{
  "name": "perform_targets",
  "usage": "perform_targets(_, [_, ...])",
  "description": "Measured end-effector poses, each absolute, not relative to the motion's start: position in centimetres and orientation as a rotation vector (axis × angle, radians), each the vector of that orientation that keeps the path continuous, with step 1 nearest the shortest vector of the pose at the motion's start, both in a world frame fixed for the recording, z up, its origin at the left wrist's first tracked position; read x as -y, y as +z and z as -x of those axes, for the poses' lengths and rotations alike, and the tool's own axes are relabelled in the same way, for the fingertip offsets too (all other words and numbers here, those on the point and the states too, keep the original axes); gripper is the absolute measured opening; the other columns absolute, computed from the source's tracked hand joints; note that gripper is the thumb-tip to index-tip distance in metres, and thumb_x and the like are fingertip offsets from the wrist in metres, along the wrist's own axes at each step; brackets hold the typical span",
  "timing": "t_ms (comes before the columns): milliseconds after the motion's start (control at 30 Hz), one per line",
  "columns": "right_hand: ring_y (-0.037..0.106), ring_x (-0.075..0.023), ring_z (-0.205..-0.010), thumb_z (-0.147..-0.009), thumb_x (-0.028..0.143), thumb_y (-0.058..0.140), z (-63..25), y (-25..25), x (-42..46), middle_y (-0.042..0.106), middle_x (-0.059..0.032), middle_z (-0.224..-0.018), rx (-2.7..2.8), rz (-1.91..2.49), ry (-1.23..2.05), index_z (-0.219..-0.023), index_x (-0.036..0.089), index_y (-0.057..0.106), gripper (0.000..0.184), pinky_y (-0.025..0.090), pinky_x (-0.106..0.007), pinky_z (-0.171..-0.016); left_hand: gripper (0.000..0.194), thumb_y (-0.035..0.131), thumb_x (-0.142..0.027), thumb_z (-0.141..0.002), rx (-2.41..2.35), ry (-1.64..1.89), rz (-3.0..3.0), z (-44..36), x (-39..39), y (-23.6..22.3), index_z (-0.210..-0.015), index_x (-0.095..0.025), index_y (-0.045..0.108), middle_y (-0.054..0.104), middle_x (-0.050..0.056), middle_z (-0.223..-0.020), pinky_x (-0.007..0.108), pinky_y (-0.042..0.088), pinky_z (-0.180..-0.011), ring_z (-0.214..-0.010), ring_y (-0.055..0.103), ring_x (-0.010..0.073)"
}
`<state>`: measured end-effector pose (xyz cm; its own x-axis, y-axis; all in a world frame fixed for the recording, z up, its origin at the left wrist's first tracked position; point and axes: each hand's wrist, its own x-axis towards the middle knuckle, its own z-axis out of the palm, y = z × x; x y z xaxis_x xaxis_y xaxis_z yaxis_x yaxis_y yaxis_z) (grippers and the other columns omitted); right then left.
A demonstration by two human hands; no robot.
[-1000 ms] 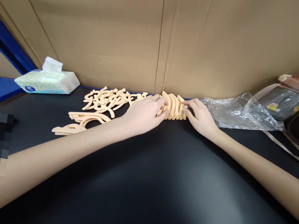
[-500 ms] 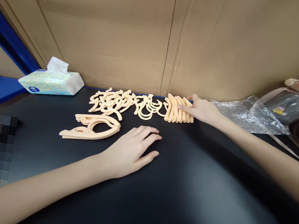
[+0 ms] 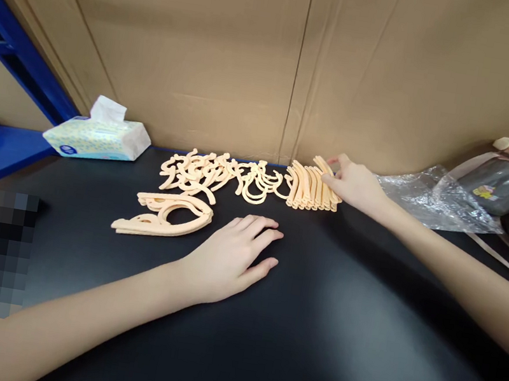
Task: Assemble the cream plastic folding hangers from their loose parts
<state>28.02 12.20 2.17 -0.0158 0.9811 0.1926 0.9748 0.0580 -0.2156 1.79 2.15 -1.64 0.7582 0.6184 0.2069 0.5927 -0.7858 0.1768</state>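
The right hand [image 3: 356,184] pinches a smooth, curved peach strip [image 3: 323,165].

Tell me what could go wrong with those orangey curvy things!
The right hand's grip is at the end of the row of pale-orange, curved, plastic-looking bars, so a bump could knock them askew. Nearby, pale-orange, plastic-looking, hook-shaped pieces overlap in a jumble, so they might tangle.
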Motion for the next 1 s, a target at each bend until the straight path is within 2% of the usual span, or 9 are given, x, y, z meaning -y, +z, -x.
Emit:
perform_targets(67, [0.063, -0.0225, -0.070, -0.087, 0.036, 0.045, -28.1, 2.7, -11.5, 0.069, -0.0036, -0.077, 2.066, 1.873, 0.020, -0.127, 0.017, 0.048, 0.044, 0.042, -0.032, -0.063, 0.039, 0.043, -0.034, -0.099, -1.001, 0.420, -2.856, -1.8, -2.0, -1.7, -0.131, -0.014, 0.051, 0.052, 0.012, -0.136, 0.043, 0.045, -0.102, -0.122, 0.050, 0.0256])
perform_targets(167, [0.057, -0.0170, -0.058, -0.084, 0.028, 0.046, -28.0, 2.8, -9.2, 0.063, 0.0022, -0.067, 2.216, 1.469, 0.062, -0.129, 0.017, 0.045, 0.046, 0.040, -0.028, -0.059, 0.049, 0.048, -0.031, -0.096, -1.095, 0.617, -2.894, -2.0, -1.7, -1.7, -0.139, -0.010, 0.039, 0.043, 0.016, -0.144, 0.045, 0.041, -0.109, -0.133, 0.041, 0.0286])
perform_targets(233, [0.057, -0.0165, -0.057, -0.084, 0.027, 0.046, -27.7, 2.1, -7.3, 0.063, 0.0027, -0.068, 2.357, 1.332, 0.046, -0.129, 0.017, 0.044, 0.046, 0.040, -0.028, -0.058, 0.057, 0.050, -0.028, -0.094, -1.142, 0.802, -2.928, -2.2, -1.5, -1.6, -0.144, -0.009, 0.030, 0.035, 0.019, -0.150, 0.047, 0.034, -0.114, -0.141, 0.031, 0.0304])
perform_targets(300, [0.059, -0.0186, -0.060, -0.085, 0.029, 0.048, -27.2, 1.0, -5.3, 0.063, 0.0012, -0.069, 2.498, 1.200, -0.140, -0.127, 0.017, 0.046, 0.044, 0.042, -0.029, -0.060, 0.061, 0.051, -0.028, -0.094, -1.142, 0.920, -2.931, -2.3, -1.5, -1.4, -0.146, -0.011, 0.023, 0.027, 0.020, -0.154, 0.048, 0.029, -0.117, -0.145, 0.024, 0.0305])
perform_targets(367, [0.064, -0.0192, -0.071, -0.086, 0.024, 0.048, -26.7, 0.0, -3.9, 0.069, -0.0044, -0.086, 2.606, 0.968, -0.235, -0.124, 0.017, 0.048, 0.038, 0.045, -0.030, -0.067, 0.062, 0.051, -0.032, -0.095, -1.113, 0.925, -2.888, -2.3, -1.5, -1.2, -0.147, -0.014, 0.020, 0.026, 0.019, -0.155, 0.048, 0.027, -0.118, -0.146, 0.022, 0.0292])
perform_targets(400, [0.065, -0.0194, -0.073, -0.086, 0.020, 0.046, -26.4, -0.4, -3.3, 0.070, -0.0066, -0.092, 2.657, 0.856, -0.292, -0.120, 0.017, 0.049, 0.035, 0.045, -0.031, -0.067, 0.060, 0.050, -0.034, -0.096, -1.096, 0.897, -2.852, -2.3, -1.6, -1.1, -0.146, -0.016, 0.022, 0.029, 0.017, -0.154, 0.047, 0.029, -0.117, -0.145, 0.025, 0.0282])
perform_targets(567, [0.060, -0.0185, -0.064, -0.087, 0.020, 0.048, -25.9, -1.2, -2.6, 0.067, -0.0045, -0.079, 2.615, 0.716, -0.383, -0.112, 0.016, 0.052, 0.026, 0.044, -0.031, -0.062, 0.029, 0.048, -0.034, -0.098, -1.058, 0.715, -2.725, -2.0, -2.0, -0.9, -0.124, -0.019, 0.051, 0.062, 0.007, -0.121, 0.038, 0.044, -0.093, -0.112, 0.055, 0.0228])
perform_targets(800, [0.062, -0.0150, -0.066, -0.090, 0.028, 0.055, -26.1, -1.9, -3.0, 0.065, -0.0008, -0.079, 2.515, 0.801, -0.232, -0.105, 0.018, 0.052, 0.018, 0.044, -0.028, -0.064, 0.017, 0.054, -0.031, -0.095, -1.166, 0.662, -2.746, -2.0, -2.4, -1.0, -0.102, -0.018, 0.061, 0.067, 0.002, -0.095, 0.034, 0.038, -0.078, -0.089, 0.057, 0.0200])
perform_targets(1000, [0.062, -0.0150, -0.072, -0.093, 0.036, 0.057, -26.2, -2.3, -3.3, 0.067, -0.0017, -0.086, 2.456, 0.931, -0.051, -0.103, 0.021, 0.055, 0.019, 0.046, -0.029, -0.068, 0.014, 0.054, -0.031, -0.092, -1.253, 0.574, -2.754, -1.8, -2.4, -0.9, -0.095, -0.018, 0.060, 0.066, 0.002, -0.093, 0.035, 0.038, -0.077, -0.086, 0.052, 0.0205])
